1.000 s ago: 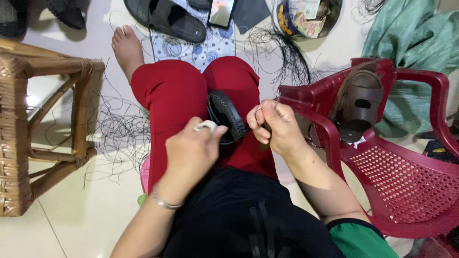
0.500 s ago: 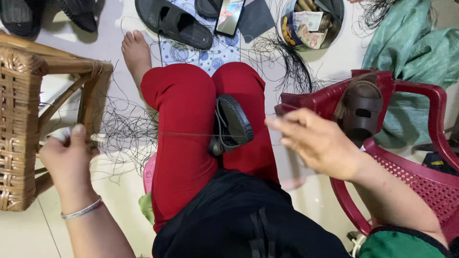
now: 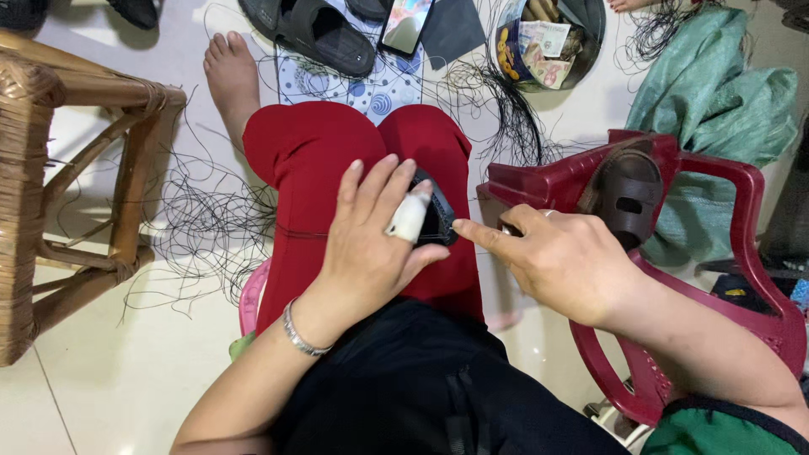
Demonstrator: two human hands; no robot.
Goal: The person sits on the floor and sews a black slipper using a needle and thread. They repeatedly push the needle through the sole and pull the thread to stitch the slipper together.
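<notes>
The left hand [image 3: 371, 244] lies spread, fingers flat over a black piece [image 3: 436, 221] on the red-clad lap [image 3: 312, 168]. The right hand [image 3: 560, 261] pinches a thin black thread [image 3: 459, 226] beside it, near a dark red plastic chair [image 3: 758, 303].

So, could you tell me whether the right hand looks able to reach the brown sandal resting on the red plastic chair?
Probably yes: the right hand lies beside the brown sandal, with nothing between them.

We see tight spot: wicker stool [image 3: 76, 194] crowding left, red plastic chair [image 3: 674, 278] hard on right, loose black threads [image 3: 211, 227] littering floor between; open tile lower left.
</notes>
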